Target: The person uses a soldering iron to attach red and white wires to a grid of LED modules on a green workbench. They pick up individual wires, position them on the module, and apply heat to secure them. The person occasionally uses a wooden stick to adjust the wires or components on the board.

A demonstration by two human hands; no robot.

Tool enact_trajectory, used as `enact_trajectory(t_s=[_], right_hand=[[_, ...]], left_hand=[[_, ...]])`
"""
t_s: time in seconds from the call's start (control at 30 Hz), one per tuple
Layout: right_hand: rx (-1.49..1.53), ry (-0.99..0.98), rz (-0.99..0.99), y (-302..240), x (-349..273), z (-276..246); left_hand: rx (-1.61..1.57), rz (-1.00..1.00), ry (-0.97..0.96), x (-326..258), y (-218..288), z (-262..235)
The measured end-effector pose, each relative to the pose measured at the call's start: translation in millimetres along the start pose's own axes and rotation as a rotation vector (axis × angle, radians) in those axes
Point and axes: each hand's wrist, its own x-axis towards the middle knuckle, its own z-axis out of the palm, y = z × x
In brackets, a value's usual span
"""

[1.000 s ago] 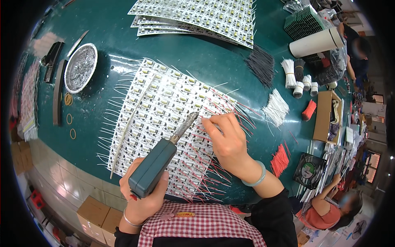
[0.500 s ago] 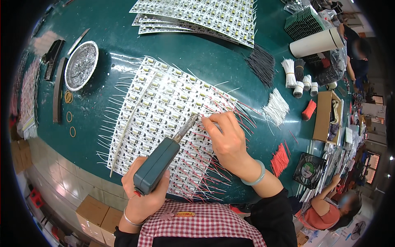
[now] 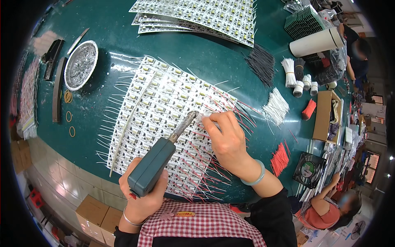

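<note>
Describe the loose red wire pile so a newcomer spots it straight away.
On the green table, find the right hand over the white circuit sheet. To the right of that wrist's bracelet lies the red wire pile. It is spread out loosely, while the other red bundle, farther up beside the carton, is compact.

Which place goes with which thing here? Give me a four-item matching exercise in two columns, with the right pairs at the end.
Things:
1. green handheld tool
2. round dish
3. loose red wires
4. loose black wires

Places:
A. just right of the bracelet
B. in the left hand
C. by the board stack's lower right corner
D. beside the dark bar

Pairs: 1-B, 2-D, 3-A, 4-C
</note>
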Motion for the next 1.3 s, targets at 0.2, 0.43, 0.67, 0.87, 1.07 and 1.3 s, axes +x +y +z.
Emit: enact_trajectory(t_s=[0.2,0.43,0.67,0.87,1.07,1.3], right_hand=[[0.001,0.002,0.014,-1,1,0],[-0.007,0.041,-0.002,-1,-2,-1],[0.05,0.033,-0.037,-13,-7,-9],[0.051,0.013,-0.028,-14,-10,-2],[0.032,0.012,-0.019,-14,-11,0],[0.028,0.001,-0.017,-15,-10,1]], left_hand=[[-0.042,-0.036,0.004,-3,-3,-2],[-0.04,-0.033,0.005,-7,-1,-4],[-0.081,-0.055,0.012,-12,-4,-8],[-0.001,-0.044,-0.014,-18,-5,-11],[0.01,-0.011,-0.029,-20,-9,-11],[-0.031,-0.035,-0.009,-20,-10,-8]])
